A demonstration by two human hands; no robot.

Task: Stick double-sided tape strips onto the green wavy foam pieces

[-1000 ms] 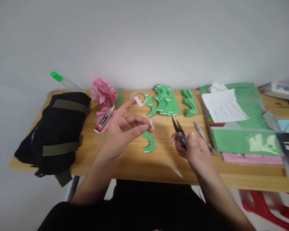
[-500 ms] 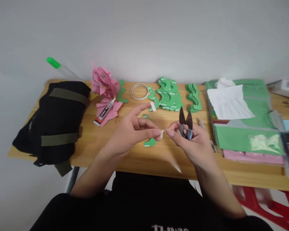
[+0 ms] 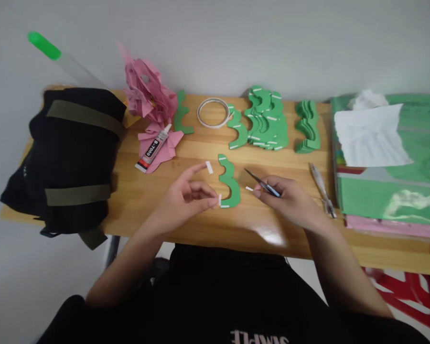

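Note:
My left hand [image 3: 186, 200] pinches a small white tape strip [image 3: 220, 199] between thumb and finger, beside the lower end of a wavy green cutout [image 3: 233, 187] lying on the table. A second white strip [image 3: 209, 166] clings to its raised index fingertip. My right hand [image 3: 290, 198], right of the cutout, grips a pair of small snips [image 3: 265, 184] with dark blades pointing up and left. Its thumb and finger also hold a short white strip [image 3: 249, 188]. White strips show at the cutout's top and bottom ends.
Behind are a tape roll [image 3: 213, 126], a pile of green cutouts [image 3: 272, 129] and another stack [image 3: 310, 138]. Leftward lie a glue tube [image 3: 152, 149], crumpled pink paper [image 3: 148, 91] and a black bag [image 3: 82, 157]. A pen [image 3: 320, 186] and plastic-wrapped green sheets [image 3: 387, 196] lie right.
My hands have moved apart, each now with a white strip at its fingertips. The snips have turned and their blades now point left. The view has shifted, showing the green cutout uncovered.

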